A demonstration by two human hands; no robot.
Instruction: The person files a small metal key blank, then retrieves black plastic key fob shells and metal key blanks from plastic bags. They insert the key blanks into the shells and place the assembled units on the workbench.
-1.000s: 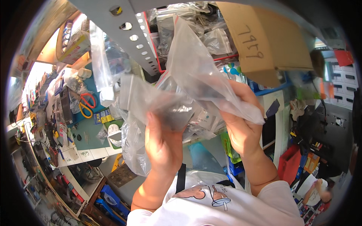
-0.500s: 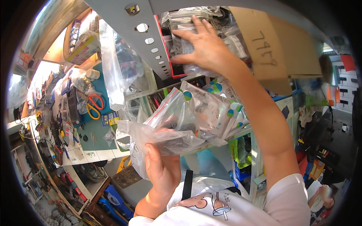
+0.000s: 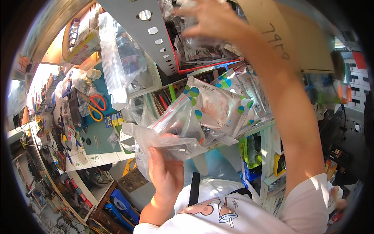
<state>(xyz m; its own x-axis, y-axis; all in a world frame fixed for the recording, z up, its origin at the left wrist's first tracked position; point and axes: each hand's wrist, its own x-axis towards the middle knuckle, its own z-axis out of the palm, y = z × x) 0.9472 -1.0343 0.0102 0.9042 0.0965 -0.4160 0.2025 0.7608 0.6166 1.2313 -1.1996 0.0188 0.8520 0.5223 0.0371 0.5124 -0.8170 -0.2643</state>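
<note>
My left hand (image 3: 165,171) is closed on clear zip bags (image 3: 171,134), thumb in front and fingers behind. Some dark contents show through the plastic, but I cannot make out what they are. At the top, my right hand (image 3: 210,19) reaches over a red-edged box (image 3: 210,67) filled with clear plastic bags (image 3: 204,50) of dark items. Its thumb and fingers look spread apart among the bags, though motion blurs them and the picture's edge cuts off part of the hand.
A grey perforated metal post (image 3: 152,31) stands left of the box, with a cardboard box (image 3: 278,35) to its right. Below lie printed packets (image 3: 218,105). Orange-handled scissors (image 3: 96,108) rest on a green mat (image 3: 93,140) at the left.
My right hand has moved up toward the top edge, uncovering darker bags at the front of the box. My left hand keeps its hold on the zip bags. The view has shifted slightly.
</note>
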